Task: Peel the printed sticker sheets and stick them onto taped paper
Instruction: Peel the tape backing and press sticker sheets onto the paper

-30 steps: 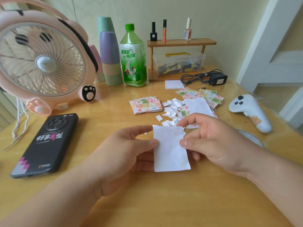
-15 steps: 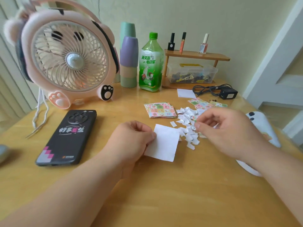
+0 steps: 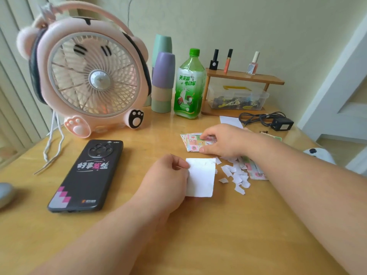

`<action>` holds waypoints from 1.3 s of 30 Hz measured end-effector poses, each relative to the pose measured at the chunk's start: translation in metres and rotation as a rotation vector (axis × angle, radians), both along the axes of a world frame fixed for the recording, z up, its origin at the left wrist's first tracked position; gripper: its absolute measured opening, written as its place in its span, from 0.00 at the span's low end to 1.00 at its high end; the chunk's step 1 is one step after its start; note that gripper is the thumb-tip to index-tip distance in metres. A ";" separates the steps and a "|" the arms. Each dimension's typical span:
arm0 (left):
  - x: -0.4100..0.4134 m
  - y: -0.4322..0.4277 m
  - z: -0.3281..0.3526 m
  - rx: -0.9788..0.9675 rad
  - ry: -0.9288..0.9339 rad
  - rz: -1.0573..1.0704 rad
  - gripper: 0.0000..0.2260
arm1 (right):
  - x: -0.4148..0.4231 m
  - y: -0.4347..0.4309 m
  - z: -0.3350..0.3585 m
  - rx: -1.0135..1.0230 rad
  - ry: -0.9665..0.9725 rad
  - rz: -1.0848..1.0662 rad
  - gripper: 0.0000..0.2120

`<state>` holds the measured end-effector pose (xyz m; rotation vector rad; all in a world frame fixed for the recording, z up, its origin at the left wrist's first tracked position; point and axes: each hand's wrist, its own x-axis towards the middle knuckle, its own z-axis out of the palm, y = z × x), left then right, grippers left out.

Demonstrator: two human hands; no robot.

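- The table (image 3: 218,225) is smooth yellow wood.
- My left hand (image 3: 168,179) pinches the flat white paper (image 3: 201,177) by its left edge, near me.
- My right hand (image 3: 224,141) curls around the stack of colorful checkered sticker sheets (image 3: 191,142), just farther away.
- Tiny torn white bits (image 3: 236,173) lie to the right.

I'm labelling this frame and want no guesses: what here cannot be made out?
Head view only.
White paper: whether it is taped; the left hand covers its left edge.
Sticker stack: whether the right hand has a grip on a sheet; its fingers cover that.
White controller: mostly behind the right forearm.
Grey object: cut off by the left edge.
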<state>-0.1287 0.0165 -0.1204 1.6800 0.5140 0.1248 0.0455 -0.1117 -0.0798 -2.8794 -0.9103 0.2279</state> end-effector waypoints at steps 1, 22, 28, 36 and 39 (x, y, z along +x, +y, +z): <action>0.000 0.000 -0.001 0.012 -0.007 -0.004 0.07 | 0.001 0.000 0.000 0.007 0.001 0.002 0.25; -0.001 0.001 0.000 -0.247 -0.073 -0.017 0.21 | -0.003 -0.007 -0.003 0.375 -0.077 -0.038 0.15; -0.002 0.001 0.004 -0.357 -0.066 -0.022 0.06 | -0.008 -0.007 0.010 0.439 0.038 -0.073 0.05; -0.001 0.001 0.005 -0.428 -0.121 0.000 0.06 | -0.012 -0.011 0.015 0.461 -0.010 -0.110 0.06; -0.001 0.001 0.006 -0.468 -0.121 0.019 0.06 | -0.016 -0.014 0.014 0.677 -0.044 -0.203 0.02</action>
